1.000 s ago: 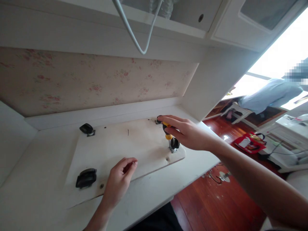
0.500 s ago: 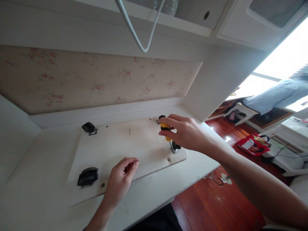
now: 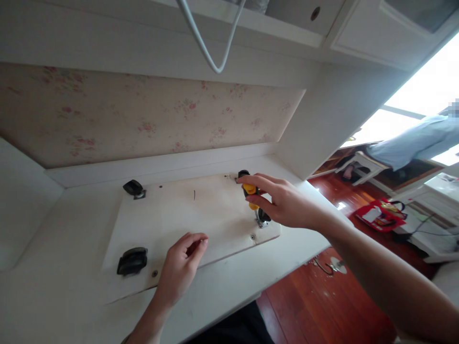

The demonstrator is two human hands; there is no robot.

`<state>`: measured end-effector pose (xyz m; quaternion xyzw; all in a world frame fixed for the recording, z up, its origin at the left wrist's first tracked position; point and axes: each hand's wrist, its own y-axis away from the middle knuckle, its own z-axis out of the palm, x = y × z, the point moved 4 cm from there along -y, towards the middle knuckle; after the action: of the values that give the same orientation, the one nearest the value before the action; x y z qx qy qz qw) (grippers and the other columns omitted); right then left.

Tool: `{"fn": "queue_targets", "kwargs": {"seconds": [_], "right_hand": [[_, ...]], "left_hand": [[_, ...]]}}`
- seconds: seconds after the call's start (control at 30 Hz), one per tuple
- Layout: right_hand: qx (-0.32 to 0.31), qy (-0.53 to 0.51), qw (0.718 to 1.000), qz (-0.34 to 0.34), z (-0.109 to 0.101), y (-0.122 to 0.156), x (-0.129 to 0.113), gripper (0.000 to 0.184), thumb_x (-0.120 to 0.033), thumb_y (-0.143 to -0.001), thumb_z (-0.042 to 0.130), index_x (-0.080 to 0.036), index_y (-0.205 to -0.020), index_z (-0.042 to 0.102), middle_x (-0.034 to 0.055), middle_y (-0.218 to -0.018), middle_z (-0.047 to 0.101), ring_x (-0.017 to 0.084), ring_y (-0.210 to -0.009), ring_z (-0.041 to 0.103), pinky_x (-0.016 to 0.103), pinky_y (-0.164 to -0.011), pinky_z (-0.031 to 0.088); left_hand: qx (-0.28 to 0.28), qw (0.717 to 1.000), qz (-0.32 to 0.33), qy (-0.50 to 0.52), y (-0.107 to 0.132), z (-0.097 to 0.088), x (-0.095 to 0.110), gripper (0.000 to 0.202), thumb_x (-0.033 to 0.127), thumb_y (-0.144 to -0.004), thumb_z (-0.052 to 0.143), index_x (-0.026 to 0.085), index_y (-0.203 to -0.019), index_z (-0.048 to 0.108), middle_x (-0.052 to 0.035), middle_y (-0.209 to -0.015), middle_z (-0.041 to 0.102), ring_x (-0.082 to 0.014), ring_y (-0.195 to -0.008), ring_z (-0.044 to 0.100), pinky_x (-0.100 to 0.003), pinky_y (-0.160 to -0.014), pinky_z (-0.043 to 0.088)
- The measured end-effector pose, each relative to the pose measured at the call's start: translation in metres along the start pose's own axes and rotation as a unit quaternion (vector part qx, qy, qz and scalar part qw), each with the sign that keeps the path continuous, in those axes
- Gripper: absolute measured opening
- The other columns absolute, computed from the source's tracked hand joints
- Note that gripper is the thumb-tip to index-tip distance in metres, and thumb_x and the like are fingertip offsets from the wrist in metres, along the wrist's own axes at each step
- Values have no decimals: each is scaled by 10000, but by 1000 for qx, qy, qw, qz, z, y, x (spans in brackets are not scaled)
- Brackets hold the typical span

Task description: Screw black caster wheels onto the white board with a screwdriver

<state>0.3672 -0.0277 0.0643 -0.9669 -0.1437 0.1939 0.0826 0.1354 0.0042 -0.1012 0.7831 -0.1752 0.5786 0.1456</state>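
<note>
My right hand (image 3: 289,203) grips the handle of a yellow and black screwdriver (image 3: 254,206) between thumb and fingers. The screwdriver's shaft points down to the metal plate of a black caster (image 3: 264,216) at the right end of a white board (image 3: 172,215). Behind my fingertips, another black caster (image 3: 244,173) sits at the far right corner, partly covered. My left hand (image 3: 181,263) hovers over the board's near edge with its fingers pinched together; whatever is in them is too small to name. Two more casters, one at the back left (image 3: 133,187) and one at the front left (image 3: 132,261), stand on the board.
The board lies on a white desktop (image 3: 236,270) beneath a shelf with a hanging white cable (image 3: 218,69). Floral wallpaper (image 3: 161,114) backs the desk. On the wooden floor to the right are a red bag (image 3: 380,217) and a stool (image 3: 369,165), with a person beyond.
My right fingers have shifted slightly around the screwdriver handle, showing more of it. The left hand keeps its pinch, and the view has moved a little.
</note>
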Motion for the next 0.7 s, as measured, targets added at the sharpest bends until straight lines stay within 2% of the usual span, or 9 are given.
{"fn": "queue_targets", "kwargs": {"seconds": [0.13,0.23,0.3,0.37,0.43,0.57,0.63,0.7], "right_hand": [[112,90,989,-23,0,1,0,307,-389,-953,581,-216,-1204,617,41,-986,652,141,-769,612,277,-694,480],[168,179,969,8,1,2,3,363,-514,-915,592,-189,-1067,648,45,-887,634,164,-680,588,306,-580,462],[145,173,974,20,4,1,5,367,-492,-948,543,-185,-1135,618,81,-1004,648,191,-755,621,326,-609,496],[106,116,988,6,7,0,4,341,-380,-1000,469,-202,-1281,543,119,-1239,611,214,-958,644,346,-742,538],[80,46,996,-23,7,1,1,354,-283,-1015,428,-233,-1360,490,114,-1379,551,210,-1140,602,356,-890,527],[49,-36,998,-35,1,7,-5,377,-264,-1007,437,-234,-1376,509,104,-1364,584,197,-1184,594,350,-967,508],[53,-27,998,-24,-5,11,-5,390,-248,-1009,413,-222,-1383,519,114,-1399,567,209,-1193,598,352,-962,519],[76,2,997,-21,-10,15,-5,382,-226,-1006,403,-212,-1362,542,118,-1377,588,208,-1110,647,337,-895,550]], "left_hand": [[3,1000,-3,0,1,-1,0,263,446,-905,591,217,-965,707,-3,-829,666,-168,-761,599,-252,-701,455],[7,1000,0,-1,1,-1,0,269,440,-903,590,213,-980,713,-10,-840,676,-175,-771,609,-254,-699,460],[6,1000,4,-3,2,0,1,271,433,-904,589,212,-991,718,-12,-840,679,-177,-773,613,-254,-696,461],[4,1000,6,-5,2,0,1,269,432,-904,587,212,-984,719,-12,-840,681,-178,-778,616,-253,-695,462],[4,1000,6,-8,2,0,1,268,437,-905,585,212,-967,717,-13,-841,680,-179,-779,615,-253,-692,461],[1,1000,1,-12,2,0,2,274,441,-917,574,210,-982,707,-9,-821,656,-172,-749,593,-256,-682,453],[-3,1000,-1,-11,2,1,2,274,444,-923,567,210,-976,699,-6,-812,642,-168,-734,580,-257,-679,450],[-5,1000,-2,-11,2,1,3,272,449,-925,567,212,-958,694,-5,-809,635,-167,-728,573,-258,-677,447]]}}
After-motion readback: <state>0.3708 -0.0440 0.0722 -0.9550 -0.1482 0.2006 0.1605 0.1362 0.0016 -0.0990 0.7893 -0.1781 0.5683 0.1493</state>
